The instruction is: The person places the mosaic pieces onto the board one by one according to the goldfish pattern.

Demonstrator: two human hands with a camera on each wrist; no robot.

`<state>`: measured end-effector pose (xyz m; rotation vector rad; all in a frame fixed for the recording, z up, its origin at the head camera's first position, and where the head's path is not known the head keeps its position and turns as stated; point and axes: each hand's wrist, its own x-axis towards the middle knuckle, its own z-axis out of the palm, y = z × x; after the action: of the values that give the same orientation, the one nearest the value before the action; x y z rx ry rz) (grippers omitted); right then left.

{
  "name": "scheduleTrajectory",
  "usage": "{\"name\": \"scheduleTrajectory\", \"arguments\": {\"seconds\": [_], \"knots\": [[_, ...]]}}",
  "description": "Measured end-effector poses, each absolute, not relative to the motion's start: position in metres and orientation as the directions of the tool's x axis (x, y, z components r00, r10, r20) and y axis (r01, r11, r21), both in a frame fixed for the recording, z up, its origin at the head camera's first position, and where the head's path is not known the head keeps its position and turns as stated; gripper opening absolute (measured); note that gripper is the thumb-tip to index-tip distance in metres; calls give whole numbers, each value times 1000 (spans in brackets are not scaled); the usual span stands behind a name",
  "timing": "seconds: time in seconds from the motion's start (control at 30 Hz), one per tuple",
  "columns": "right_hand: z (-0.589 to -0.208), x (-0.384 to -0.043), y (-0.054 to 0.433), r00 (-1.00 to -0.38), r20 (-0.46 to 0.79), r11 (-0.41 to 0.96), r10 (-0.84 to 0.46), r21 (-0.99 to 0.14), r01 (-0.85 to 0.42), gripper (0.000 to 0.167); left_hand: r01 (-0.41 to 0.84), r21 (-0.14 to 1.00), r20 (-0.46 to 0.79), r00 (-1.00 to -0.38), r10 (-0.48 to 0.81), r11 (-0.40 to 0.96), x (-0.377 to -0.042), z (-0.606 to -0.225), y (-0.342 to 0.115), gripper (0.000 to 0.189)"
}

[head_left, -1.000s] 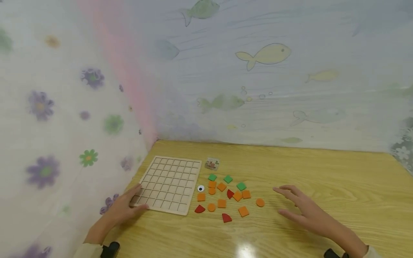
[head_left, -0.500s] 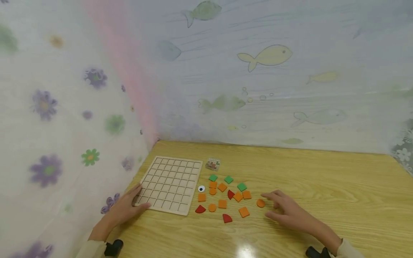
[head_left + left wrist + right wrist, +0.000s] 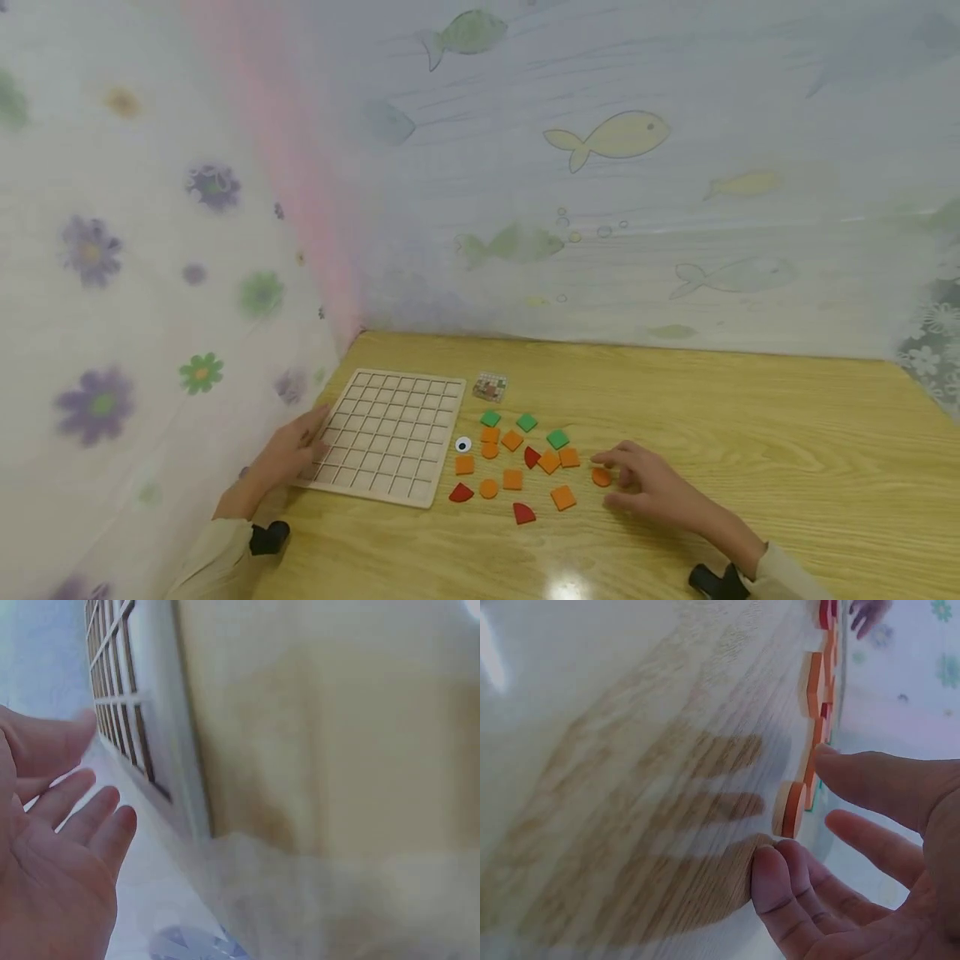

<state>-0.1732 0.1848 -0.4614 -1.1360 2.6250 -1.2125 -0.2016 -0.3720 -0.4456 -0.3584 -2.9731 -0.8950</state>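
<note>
A pale wooden grid board lies flat on the left part of the table. My left hand is at the board's near left edge, fingers loosely bent. In the left wrist view the thumb is close to the board; whether it touches cannot be told. My right hand is by an orange disc, which lies flat on the table. In the right wrist view the right thumb and index finger stand apart, nothing between them, and the other fingertips are down by the tabletop beside the disc.
Between board and right hand lie orange squares, other orange discs, red quarter-circles, green diamonds and a white eye piece. A small patterned card is behind them. Printed walls border the table.
My right hand has moved left to the orange disc. The left hand has shifted slightly up along the board's edge, its thumb drawn in. The pieces lie as before.
</note>
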Motion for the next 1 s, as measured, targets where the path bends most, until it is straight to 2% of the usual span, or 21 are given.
{"name": "scheduleTrajectory", "arguments": {"seconds": [0.13,0.3,0.43,0.7,1.0], "knots": [[-462,-176,181,-724,245,400,-646,-699,-593,39,177,558,15,-979,204,811,-211,-445,-380,58],[-462,-179,175,-699,260,361,-666,-708,-607,32,210,514,1,-970,245,832,-218,-447,-386,54],[-462,-181,173,-704,261,369,-661,-703,-608,29,216,522,-11,-966,259,825,-223,-448,-385,54],[-462,-184,173,-713,266,401,-649,-677,-617,18,266,528,31,-955,294,807,-231,-448,-379,56],[-462,-186,171,-721,254,427,-645,-663,-615,16,288,559,46,-947,317,778,-233,-450,-379,54]]}}
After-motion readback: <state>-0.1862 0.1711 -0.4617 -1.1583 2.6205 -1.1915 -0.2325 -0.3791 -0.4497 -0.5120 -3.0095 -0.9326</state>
